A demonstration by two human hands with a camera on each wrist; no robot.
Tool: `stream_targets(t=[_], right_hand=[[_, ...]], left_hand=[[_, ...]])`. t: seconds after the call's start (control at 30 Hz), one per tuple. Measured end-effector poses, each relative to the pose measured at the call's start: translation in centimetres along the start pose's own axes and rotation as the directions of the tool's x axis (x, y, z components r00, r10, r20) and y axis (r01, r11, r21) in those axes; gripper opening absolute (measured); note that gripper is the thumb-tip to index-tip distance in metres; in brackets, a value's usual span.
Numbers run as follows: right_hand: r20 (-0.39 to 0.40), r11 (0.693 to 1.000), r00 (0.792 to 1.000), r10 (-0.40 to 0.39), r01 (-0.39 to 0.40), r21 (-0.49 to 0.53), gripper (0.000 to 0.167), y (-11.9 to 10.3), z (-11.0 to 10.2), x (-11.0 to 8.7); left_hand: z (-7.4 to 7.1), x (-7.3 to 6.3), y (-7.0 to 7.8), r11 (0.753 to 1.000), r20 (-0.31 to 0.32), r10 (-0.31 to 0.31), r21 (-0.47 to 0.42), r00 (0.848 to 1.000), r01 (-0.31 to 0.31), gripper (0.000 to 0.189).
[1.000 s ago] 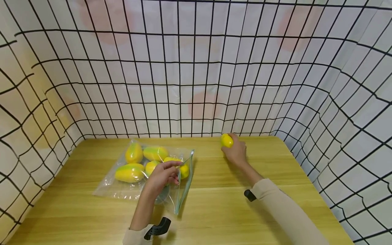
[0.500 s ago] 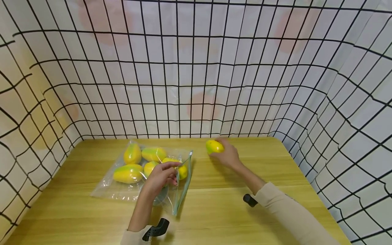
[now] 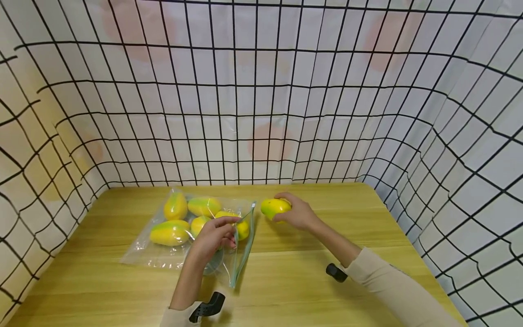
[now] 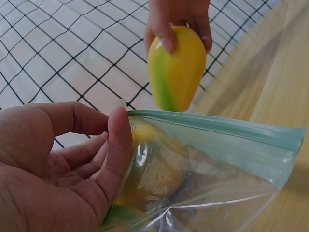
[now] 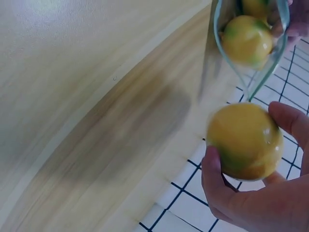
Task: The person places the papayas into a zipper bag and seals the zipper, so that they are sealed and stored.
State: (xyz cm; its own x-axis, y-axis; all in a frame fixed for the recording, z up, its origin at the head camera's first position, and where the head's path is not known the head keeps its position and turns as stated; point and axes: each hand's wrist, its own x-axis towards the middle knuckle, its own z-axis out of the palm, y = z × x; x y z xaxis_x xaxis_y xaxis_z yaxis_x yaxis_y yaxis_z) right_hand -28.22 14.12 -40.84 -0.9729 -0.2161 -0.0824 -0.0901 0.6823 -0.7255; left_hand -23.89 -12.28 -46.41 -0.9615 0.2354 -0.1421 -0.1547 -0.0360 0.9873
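My right hand (image 3: 300, 213) grips a yellow-and-green mango (image 3: 273, 209) just right of the bag's mouth. In the right wrist view, fingers and thumb curve around that mango (image 5: 246, 142), in front of the bag's parted opening. The clear zip bag (image 3: 140, 254) lies on its side with several similar mangoes (image 3: 169, 232) inside. With thumb and forefinger, my left hand (image 3: 214, 238) pinches the upper lip of the bag beside its teal zip strip (image 4: 217, 125). Under the plastic, one mango (image 4: 157, 166) shows close behind that strip.
The wooden table (image 3: 294, 286) stretches beneath the hands and bag. White walls with a black grid net (image 3: 261, 100) enclose its back and sides. A black wrist mount (image 3: 208, 308) is on the left sleeve, another mount (image 3: 336, 272) on the right.
My right hand has brought the mango leftward and nearer, from the table's back edge to beside the bag's mouth. The left hand keeps its pinch on the bag.
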Motion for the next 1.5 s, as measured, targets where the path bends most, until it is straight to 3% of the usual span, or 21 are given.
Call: stream_targets(t=[0.17,0.3,0.5,0.97,1.13,1.5], right_hand=[[0.114,0.998,0.994,-0.001,-0.006,0.065,0.065,-0.3,-0.5,-0.5],[0.230,0.994,0.973,-0.004,-0.022,0.112,0.064,-0.5,-0.9,-0.8],[0.332,0.990,0.943,-0.013,-0.035,0.138,0.064,-0.5,-1.0,-1.2],[0.464,0.993,0.886,-0.017,-0.040,0.114,0.059,-1.5,-0.1,-1.2],[0.473,0.996,0.881,-0.019,-0.027,0.090,0.058,-1.8,0.2,-1.3],[0.506,0.987,0.861,-0.044,-0.040,0.154,0.058,-1.9,0.6,-1.4]], left_hand=[[0.0,0.0,0.0,1.000,-0.005,-0.002,0.002,1.000,0.002,0.039],[-0.1,0.0,0.1,1.000,-0.011,-0.005,-0.002,1.000,0.005,0.039],[0.0,0.1,0.1,1.000,-0.014,-0.006,-0.003,1.000,0.006,0.040],[0.3,-0.1,0.4,1.000,-0.037,-0.012,-0.005,0.999,0.012,0.040],[0.3,0.0,0.3,1.000,-0.047,-0.020,-0.009,0.999,0.019,0.039],[0.3,-0.1,0.4,0.999,-0.060,-0.027,-0.019,0.998,0.026,0.039]])
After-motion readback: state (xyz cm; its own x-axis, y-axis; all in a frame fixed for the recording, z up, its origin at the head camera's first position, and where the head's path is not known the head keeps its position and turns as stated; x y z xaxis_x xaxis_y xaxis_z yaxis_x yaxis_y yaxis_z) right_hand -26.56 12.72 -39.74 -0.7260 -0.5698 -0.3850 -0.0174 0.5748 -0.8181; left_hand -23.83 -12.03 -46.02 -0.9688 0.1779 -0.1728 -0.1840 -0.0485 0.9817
